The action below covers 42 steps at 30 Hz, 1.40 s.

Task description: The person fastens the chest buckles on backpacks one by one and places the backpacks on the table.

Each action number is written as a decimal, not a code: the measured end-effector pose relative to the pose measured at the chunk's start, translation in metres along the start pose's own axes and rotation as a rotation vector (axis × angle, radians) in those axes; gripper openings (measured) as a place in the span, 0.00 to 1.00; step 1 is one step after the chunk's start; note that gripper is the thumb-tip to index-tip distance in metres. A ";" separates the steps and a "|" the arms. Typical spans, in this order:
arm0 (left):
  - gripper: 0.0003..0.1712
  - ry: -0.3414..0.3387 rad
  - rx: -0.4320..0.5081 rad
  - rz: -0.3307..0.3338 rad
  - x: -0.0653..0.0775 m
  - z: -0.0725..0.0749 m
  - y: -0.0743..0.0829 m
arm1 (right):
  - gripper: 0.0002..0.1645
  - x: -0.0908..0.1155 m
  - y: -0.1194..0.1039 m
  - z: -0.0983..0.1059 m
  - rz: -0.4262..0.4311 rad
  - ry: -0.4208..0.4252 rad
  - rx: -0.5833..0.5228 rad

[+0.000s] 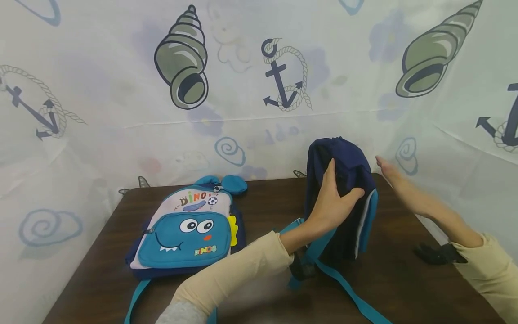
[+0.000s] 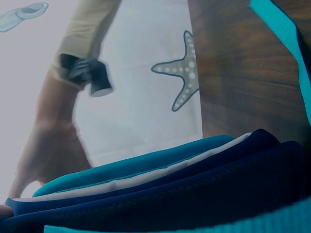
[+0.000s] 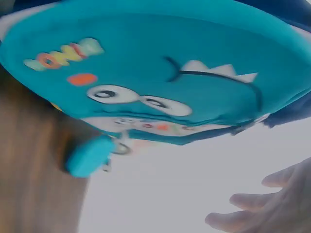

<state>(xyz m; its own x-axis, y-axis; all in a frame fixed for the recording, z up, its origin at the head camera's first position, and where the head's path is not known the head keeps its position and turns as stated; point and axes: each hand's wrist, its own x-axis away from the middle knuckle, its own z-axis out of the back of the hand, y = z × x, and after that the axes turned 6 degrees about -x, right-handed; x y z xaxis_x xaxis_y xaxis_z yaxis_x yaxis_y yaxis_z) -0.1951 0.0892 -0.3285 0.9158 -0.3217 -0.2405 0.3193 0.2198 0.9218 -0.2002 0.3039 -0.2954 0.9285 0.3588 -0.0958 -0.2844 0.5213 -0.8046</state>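
Note:
A navy backpack (image 1: pixel 344 162) stands upright on the table, its back and teal straps turned towards me. My left hand (image 1: pixel 333 202) rests against its back panel near the top, thumb spread from the fingers. To the right of this bag, my right hand (image 1: pixel 400 184) is raised with straight fingers, apart from it in the head view. The right wrist view shows the bag's teal front pocket (image 3: pixel 146 63) with a dinosaur face, and the right hand's spread fingers (image 3: pixel 252 201). A teal pendant (image 3: pixel 90 155) hangs from the zipper.
A second dinosaur backpack (image 1: pixel 184 238) lies face up on the left of the dark wooden table (image 1: pixel 267 202). Its strap (image 1: pixel 137 299) trails towards the front edge. Another teal strap (image 1: pixel 354 297) runs forward from the standing bag. A patterned sheet (image 1: pixel 251 126) hangs behind the table.

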 end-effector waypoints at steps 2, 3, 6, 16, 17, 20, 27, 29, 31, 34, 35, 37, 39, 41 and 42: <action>0.54 0.000 0.002 0.004 0.000 -0.001 -0.001 | 0.44 -0.006 -0.012 0.003 0.033 0.006 0.088; 0.54 0.000 0.003 0.004 0.000 -0.001 -0.001 | 0.44 -0.009 -0.019 0.004 0.041 0.014 0.140; 0.54 0.004 0.003 0.002 0.000 -0.002 -0.002 | 0.43 -0.017 -0.041 0.007 0.065 0.018 0.288; 0.53 0.000 -0.004 -0.001 0.001 -0.001 -0.004 | 0.46 -0.034 -0.094 0.003 0.096 -0.019 0.618; 0.53 -0.001 -0.004 -0.004 0.001 0.000 -0.004 | 0.47 -0.036 -0.097 0.001 0.093 -0.025 0.656; 0.53 -0.007 0.004 -0.016 0.001 0.000 -0.006 | 0.50 -0.042 -0.101 -0.005 0.103 -0.038 0.765; 0.50 -0.009 0.017 -0.036 -0.001 0.000 -0.010 | 0.53 -0.052 -0.108 -0.018 0.120 -0.068 0.898; 0.51 -0.009 0.026 -0.031 -0.001 0.000 -0.011 | 0.53 -0.054 -0.110 -0.021 0.124 -0.072 0.903; 0.52 -0.005 0.039 -0.018 0.000 0.000 -0.012 | 0.52 -0.056 -0.111 -0.025 0.125 -0.079 0.896; 0.54 -0.005 0.055 -0.009 0.001 0.000 -0.013 | 0.51 -0.060 -0.110 -0.029 0.125 -0.100 0.889; 0.54 -0.004 0.058 -0.013 0.001 0.001 -0.014 | 0.50 -0.061 -0.109 -0.031 0.125 -0.108 0.888; 0.53 -0.007 0.057 -0.018 0.001 0.001 -0.015 | 0.49 -0.062 -0.108 -0.032 0.123 -0.122 0.891; 0.53 -0.011 0.053 -0.028 0.001 0.001 -0.016 | 0.48 -0.063 -0.107 -0.033 0.123 -0.132 0.895; 0.54 -0.012 0.049 -0.030 0.002 0.002 -0.017 | 0.47 -0.063 -0.106 -0.033 0.123 -0.142 0.890; 0.54 -0.013 0.048 -0.028 0.002 0.002 -0.018 | 0.46 -0.064 -0.105 -0.033 0.124 -0.145 0.887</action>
<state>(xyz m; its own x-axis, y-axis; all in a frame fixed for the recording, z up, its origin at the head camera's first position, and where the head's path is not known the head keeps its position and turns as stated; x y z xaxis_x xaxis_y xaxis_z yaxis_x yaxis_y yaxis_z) -0.1999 0.0827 -0.3448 0.9035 -0.3391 -0.2623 0.3321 0.1668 0.9284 -0.2214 0.2006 -0.2238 0.8571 0.5144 -0.0288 -0.5152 0.8561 -0.0407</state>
